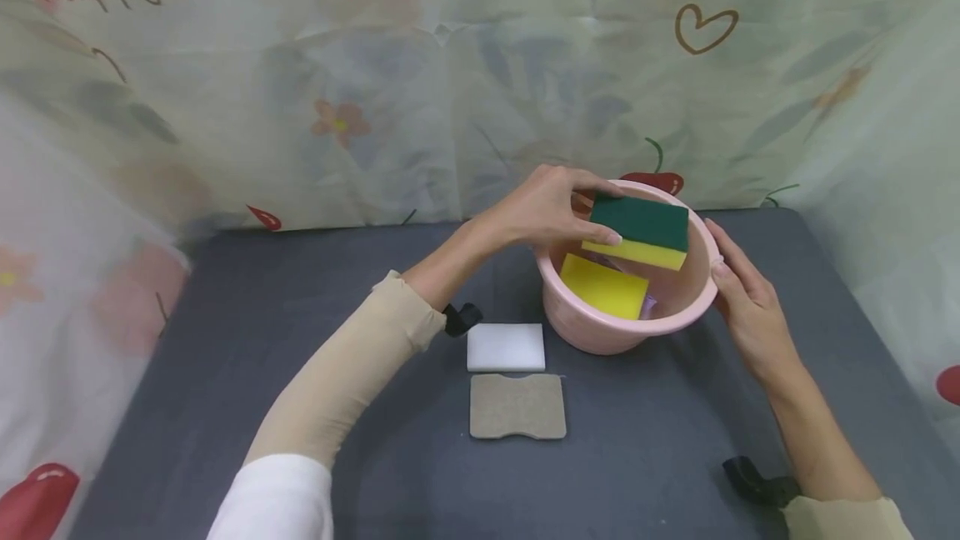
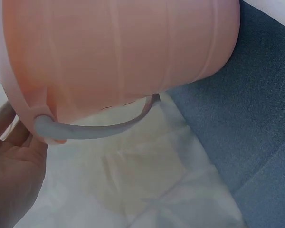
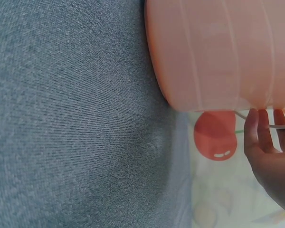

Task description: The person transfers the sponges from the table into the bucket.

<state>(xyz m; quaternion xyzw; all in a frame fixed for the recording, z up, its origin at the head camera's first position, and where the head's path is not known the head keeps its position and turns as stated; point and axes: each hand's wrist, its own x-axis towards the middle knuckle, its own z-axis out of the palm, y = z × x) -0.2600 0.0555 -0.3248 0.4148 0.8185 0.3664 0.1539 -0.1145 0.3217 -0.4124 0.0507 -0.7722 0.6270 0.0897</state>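
Note:
My left hand [image 1: 553,205] pinches a green-and-yellow scouring sponge [image 1: 643,223] by its left end, thumb in front, at the mouth of a pink bucket [image 1: 588,330]. Below it, a second sponge [image 1: 602,286] lies inside with its yellow face up, beside a bit of purple material [image 1: 648,305] that is mostly hidden. On the other side, my right hand [image 1: 752,315] holds the bucket's rim, its thumb at the edge and its fingers against the outer wall, as the right wrist view shows. A grey carrying handle [image 2: 85,131] hangs along the bucket in the left wrist view.
On the dark grey tabletop [image 1: 360,473], a white rectangular block [image 1: 506,347] lies left of the bucket. Just in front of it is a flat grey-brown piece [image 1: 517,408] with notched long edges. A patterned curtain [image 1: 450,107] hangs behind and at both sides.

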